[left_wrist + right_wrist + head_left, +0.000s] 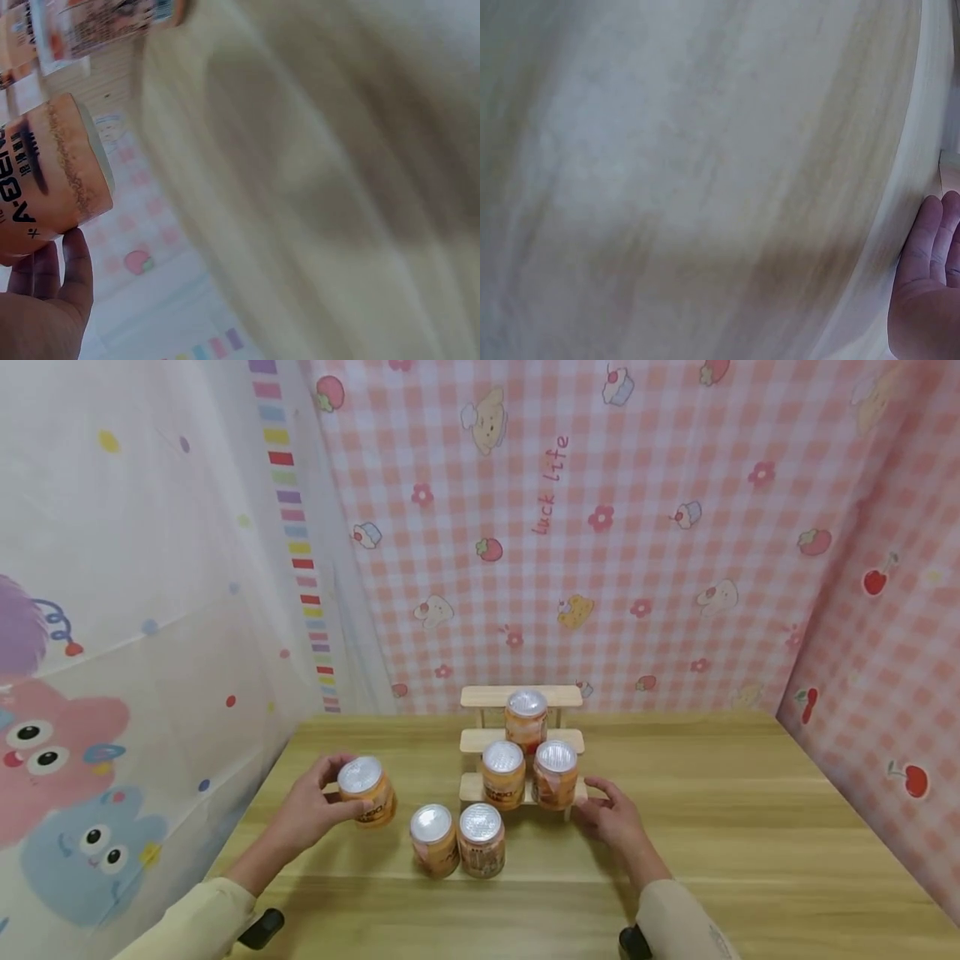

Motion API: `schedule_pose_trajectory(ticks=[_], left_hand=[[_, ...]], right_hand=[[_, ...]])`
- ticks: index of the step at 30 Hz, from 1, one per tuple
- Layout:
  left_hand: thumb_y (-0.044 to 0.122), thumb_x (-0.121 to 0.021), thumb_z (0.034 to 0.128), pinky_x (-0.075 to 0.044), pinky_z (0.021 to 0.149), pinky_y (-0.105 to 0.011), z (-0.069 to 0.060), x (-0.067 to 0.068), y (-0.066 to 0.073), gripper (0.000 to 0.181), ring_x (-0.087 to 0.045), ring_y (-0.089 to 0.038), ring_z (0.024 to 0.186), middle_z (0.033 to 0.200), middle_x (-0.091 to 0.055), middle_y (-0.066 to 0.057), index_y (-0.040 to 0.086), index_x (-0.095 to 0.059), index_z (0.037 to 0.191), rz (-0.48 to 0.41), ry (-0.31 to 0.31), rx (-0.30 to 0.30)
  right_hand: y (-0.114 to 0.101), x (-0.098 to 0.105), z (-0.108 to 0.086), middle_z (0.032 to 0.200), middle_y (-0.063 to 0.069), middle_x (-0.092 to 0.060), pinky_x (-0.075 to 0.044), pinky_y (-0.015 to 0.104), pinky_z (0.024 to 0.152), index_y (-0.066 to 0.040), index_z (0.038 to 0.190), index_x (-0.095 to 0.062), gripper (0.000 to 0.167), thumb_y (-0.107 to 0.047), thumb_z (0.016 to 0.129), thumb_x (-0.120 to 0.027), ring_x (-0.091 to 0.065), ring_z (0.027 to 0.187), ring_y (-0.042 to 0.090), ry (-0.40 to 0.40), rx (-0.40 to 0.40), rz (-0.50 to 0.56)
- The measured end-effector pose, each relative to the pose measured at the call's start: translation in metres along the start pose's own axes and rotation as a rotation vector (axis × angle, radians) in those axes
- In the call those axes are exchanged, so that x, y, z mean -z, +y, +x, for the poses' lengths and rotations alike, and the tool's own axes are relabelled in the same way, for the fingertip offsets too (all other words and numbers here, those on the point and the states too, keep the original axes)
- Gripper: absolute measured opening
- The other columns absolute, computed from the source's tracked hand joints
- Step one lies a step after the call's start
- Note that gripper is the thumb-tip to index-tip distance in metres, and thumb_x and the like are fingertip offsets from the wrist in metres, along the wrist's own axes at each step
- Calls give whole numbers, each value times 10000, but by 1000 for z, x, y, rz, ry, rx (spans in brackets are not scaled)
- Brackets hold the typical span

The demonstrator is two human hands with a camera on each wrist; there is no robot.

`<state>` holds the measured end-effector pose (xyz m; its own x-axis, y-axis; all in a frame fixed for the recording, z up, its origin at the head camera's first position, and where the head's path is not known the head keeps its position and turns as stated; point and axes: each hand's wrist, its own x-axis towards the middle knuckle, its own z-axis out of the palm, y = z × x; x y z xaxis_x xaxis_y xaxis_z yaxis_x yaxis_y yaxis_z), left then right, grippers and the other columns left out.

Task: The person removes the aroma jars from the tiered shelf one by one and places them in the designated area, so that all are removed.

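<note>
In the head view the left hand (309, 810) grips an orange can (369, 795) with a silver lid, thumb and fingers round its sides. The left wrist view has the same can (56, 176), held by the left hand (46, 304). A three-tier wooden rack (480, 741) bears one can (527, 723) on the middle tier and two, a left can (503, 777) and a right can (556, 777), on the lowest. Beside the lowest tier's right end is the right hand (618, 827); its fingers lie extended in the right wrist view (930, 285).
Two more cans, one left (434, 842) and one right (482, 842), stand side by side on the wooden table (750, 827) in front of the rack. A pink checked cloth (637, 560) hangs behind, with a white patterned sheet (187, 635) at the left.
</note>
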<state>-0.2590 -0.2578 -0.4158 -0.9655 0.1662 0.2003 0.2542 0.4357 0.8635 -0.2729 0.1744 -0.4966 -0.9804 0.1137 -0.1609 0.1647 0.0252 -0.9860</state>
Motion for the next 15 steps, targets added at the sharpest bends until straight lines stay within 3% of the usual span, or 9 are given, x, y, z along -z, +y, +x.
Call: schedule_pose_trajectory(ticks=[7,15], left_hand=[[79,-859,760,-510,920,-372,-7,-17,-21,679,-527,-289,1156,1231,-567,-164,-17,-481,1315,-17,-11,48],[5,-864,725,-519,909,-338,-16,-29,-35,670,-539,-306,1167,1231,-574,-164,-28,-498,1286,-70,-13,88]], right_hand=[[-2,4,4,1088,180,-647,-552,403,796,14,1425,-432,473,-41,982,-589,-655,921,226,-2,-1,-7],[4,6,3,999,149,-698,-557,367,713,26,1344,-481,476,-104,932,-681,-663,848,203,-43,92,50]])
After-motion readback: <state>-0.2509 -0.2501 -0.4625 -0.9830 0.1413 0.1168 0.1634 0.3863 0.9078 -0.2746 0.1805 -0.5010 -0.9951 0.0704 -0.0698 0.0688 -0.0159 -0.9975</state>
